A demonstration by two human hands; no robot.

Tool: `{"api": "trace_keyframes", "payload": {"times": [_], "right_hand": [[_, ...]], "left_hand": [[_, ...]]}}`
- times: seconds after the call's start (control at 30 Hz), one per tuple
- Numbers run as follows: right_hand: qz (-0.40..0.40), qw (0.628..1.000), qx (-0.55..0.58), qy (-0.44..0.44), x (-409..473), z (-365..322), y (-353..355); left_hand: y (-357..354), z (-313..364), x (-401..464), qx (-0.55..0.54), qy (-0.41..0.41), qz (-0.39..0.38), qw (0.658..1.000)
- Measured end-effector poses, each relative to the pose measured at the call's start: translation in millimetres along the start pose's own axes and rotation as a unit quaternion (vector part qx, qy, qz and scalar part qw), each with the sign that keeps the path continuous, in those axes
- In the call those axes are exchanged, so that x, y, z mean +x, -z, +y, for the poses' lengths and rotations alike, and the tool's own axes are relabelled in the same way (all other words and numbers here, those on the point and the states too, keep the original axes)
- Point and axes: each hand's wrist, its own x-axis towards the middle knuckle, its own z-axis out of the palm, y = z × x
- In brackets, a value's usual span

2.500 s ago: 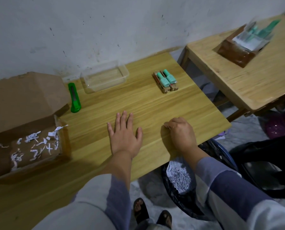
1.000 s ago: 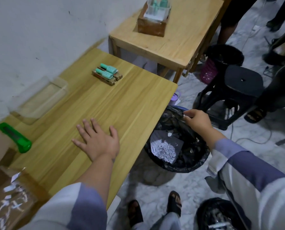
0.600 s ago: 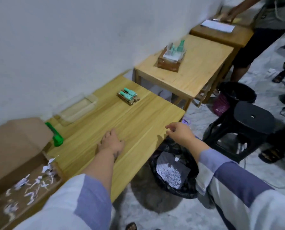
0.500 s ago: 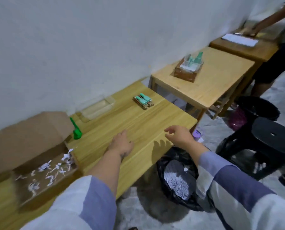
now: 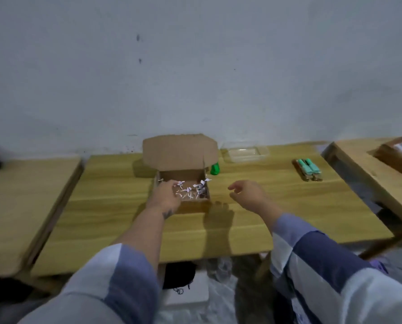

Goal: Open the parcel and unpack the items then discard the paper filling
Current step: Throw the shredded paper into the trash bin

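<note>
Reaching into the open cardboard parcel [image 5: 182, 181] at the middle of the wooden table [image 5: 115, 206], the left hand [image 5: 166, 197] is curling its fingers over the white paper shreds [image 5: 191, 191] lying inside; whether it is gripping any is hidden. The right hand [image 5: 248, 195] is hovering loosely open just right of the parcel, holding nothing. A green cutter [image 5: 215, 169] is peeking out behind the parcel, a clear plastic tray [image 5: 244, 154] is sitting by the wall, and the unpacked green-capped items [image 5: 308, 168] are lying farther right.

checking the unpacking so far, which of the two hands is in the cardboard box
The left hand: it reaches over the near left edge of the open cardboard box, among the paper shreds. The right hand hovers open beside the box, over the table.
</note>
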Motion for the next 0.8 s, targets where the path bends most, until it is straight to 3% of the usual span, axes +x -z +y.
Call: {"api": "trace_keyframes", "payload": {"times": [0.23, 0.5, 0.8], "right_hand": [[-0.002, 1.000, -0.004, -0.016, 52.9, -52.8, -48.4], [0.017, 0.996, 0.015, -0.086, 88.8, -48.5, -93.5], [0.101, 0.983, 0.092, -0.123, 72.7, -22.6, -39.5]], "left_hand": [[20.3, -58.5, 22.0, -0.060, 0.048, -0.030, 0.997], [6.2, -71.7, 63.2, -0.068, 0.045, -0.084, 0.993], [7.5, -20.6, 92.2, -0.117, -0.042, -0.121, 0.985]]}}
